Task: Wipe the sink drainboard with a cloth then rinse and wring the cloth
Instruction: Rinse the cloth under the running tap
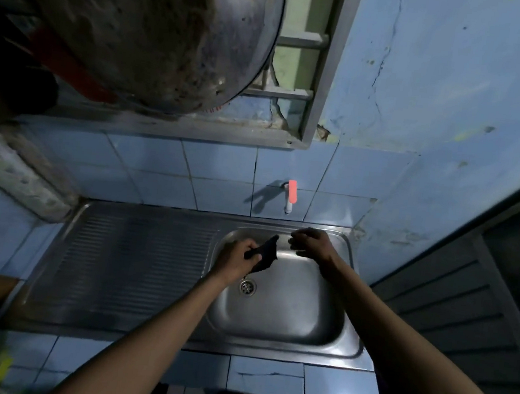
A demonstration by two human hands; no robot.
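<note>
Drainboard [136,257], centre-left of frame: I judge wiping finished, no hand on it | sink basin [288,312], centre: no water seen from tap [290,197] | left hand [236,260] clenched on dark cloth [265,253] over basin | right hand [310,242] loosely curled, empty, just beside cloth | left: rinse, wring, status uncertain.

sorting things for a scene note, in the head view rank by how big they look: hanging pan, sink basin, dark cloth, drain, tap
1. hanging pan, though it hangs nearest the camera, which inflates it
2. sink basin
3. dark cloth, partly bunched in the left hand
4. tap and drain look alike
</note>
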